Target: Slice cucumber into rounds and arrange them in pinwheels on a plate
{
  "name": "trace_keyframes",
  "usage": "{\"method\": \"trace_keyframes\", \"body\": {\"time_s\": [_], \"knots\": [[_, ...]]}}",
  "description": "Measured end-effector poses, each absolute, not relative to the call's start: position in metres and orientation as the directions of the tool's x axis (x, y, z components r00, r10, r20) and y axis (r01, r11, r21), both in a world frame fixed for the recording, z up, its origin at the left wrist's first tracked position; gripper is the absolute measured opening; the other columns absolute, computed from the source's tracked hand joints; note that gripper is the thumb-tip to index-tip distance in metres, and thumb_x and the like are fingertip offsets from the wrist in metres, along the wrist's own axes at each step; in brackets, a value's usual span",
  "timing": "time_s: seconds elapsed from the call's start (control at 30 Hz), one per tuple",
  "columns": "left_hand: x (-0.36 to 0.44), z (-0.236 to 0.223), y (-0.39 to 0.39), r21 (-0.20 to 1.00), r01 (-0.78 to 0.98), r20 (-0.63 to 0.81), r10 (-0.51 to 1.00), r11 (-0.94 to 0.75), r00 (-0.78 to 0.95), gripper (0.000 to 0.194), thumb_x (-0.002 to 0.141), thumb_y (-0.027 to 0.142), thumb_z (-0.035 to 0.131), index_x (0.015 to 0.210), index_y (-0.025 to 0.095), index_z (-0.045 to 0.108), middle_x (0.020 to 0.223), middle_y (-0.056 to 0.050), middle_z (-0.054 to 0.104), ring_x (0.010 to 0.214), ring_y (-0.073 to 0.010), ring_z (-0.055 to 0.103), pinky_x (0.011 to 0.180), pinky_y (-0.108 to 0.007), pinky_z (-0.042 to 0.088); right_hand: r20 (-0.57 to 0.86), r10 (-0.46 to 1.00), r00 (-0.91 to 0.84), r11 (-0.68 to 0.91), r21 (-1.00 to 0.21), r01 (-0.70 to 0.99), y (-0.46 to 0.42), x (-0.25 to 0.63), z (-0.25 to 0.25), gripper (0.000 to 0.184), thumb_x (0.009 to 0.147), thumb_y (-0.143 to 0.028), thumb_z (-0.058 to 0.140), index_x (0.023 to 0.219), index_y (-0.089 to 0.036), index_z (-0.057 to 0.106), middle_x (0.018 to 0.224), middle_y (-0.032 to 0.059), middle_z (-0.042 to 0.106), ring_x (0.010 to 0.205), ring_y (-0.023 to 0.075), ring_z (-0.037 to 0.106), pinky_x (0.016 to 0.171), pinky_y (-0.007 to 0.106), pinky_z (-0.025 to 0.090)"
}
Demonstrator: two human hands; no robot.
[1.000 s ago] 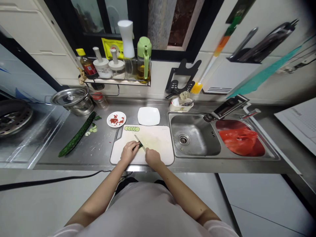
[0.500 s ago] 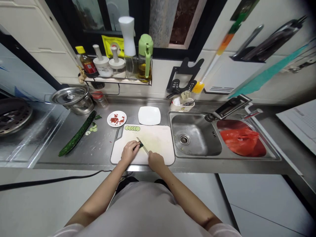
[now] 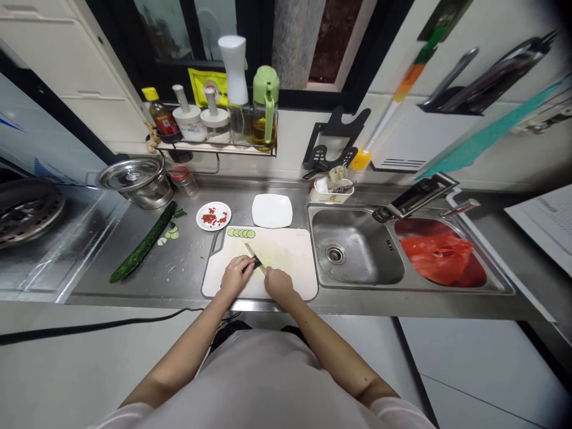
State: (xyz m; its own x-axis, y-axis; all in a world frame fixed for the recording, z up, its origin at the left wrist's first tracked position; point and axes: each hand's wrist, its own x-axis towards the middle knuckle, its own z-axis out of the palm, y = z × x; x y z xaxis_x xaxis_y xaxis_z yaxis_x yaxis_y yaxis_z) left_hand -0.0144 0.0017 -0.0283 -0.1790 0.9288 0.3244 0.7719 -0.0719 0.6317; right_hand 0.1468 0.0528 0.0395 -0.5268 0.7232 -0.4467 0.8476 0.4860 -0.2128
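Note:
My left hand [image 3: 236, 274] is closed over a piece of cucumber [image 3: 257, 263] on the white cutting board [image 3: 298, 280]; only the dark green end shows past my fingers. My right hand [image 3: 279, 283] grips a knife [image 3: 254, 254], whose blade slants up and left across the cucumber's end. Along the board's top left edge lies a row of several cucumber slices [image 3: 241, 233]. A whole long cucumber [image 3: 143, 243] rests on the counter to the left, with small cucumber scraps [image 3: 171, 233] beside it.
Behind the board stand a white plate [image 3: 271, 210] and a small plate of red bits [image 3: 214, 215]. A steel sink [image 3: 357, 244] is at the right, with a red plastic bag [image 3: 435, 256] in its second basin. A lidded pot [image 3: 136, 182] and a seasoning rack [image 3: 218, 146] are at the back left.
The knife and my right hand have shifted slightly left and up, the blade tip reaching farther past the cucumber. My left hand keeps its hold. The whole view has moved a little.

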Motion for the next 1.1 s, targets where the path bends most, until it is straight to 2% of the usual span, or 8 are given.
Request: {"method": "trace_keyframes", "body": {"time_s": [0.2, 0.53, 1.1], "knots": [[-0.015, -0.026, 0.002, 0.636, 0.769, 0.3, 0.937, -0.057, -0.179, 0.023, 0.092, 0.029, 0.049, 0.102, 0.024, 0.069, 0.099, -0.005, 0.069, 0.097, -0.0186, 0.062, 0.089, -0.035, 0.051, -0.468, 0.71, -0.526, 0.471, -0.239, 0.849, 0.059, 0.136, 0.042, 0.028, 0.091, -0.014, 0.035, 0.111, -0.013, 0.055, 0.1, 0.0136, 0.068, 0.096, 0.0204, 0.064, 0.077, 0.028, 0.046], [-0.015, -0.027, 0.001, 0.635, 0.771, 0.293, 0.94, -0.056, -0.173, 0.022, 0.092, 0.029, 0.049, 0.102, 0.024, 0.068, 0.1, -0.005, 0.068, 0.097, -0.0183, 0.061, 0.089, -0.034, 0.05, -0.415, 0.724, -0.55, 0.474, -0.279, 0.835, 0.066, 0.124, 0.04, 0.03, 0.091, -0.014, 0.036, 0.112, -0.013, 0.056, 0.101, 0.0133, 0.068, 0.099, 0.0206, 0.063, 0.08, 0.029, 0.045], [-0.014, -0.027, 0.0, 0.636, 0.77, 0.284, 0.94, -0.04, -0.186, 0.022, 0.091, 0.03, 0.05, 0.1, 0.023, 0.069, 0.1, -0.005, 0.069, 0.096, -0.019, 0.062, 0.088, -0.035, 0.05, -0.488, 0.706, -0.513, 0.451, -0.248, 0.857, 0.05, 0.158, 0.045, 0.027, 0.091, -0.017, 0.037, 0.11, -0.014, 0.056, 0.1, 0.0134, 0.068, 0.095, 0.0226, 0.064, 0.075, 0.031, 0.046]]}}
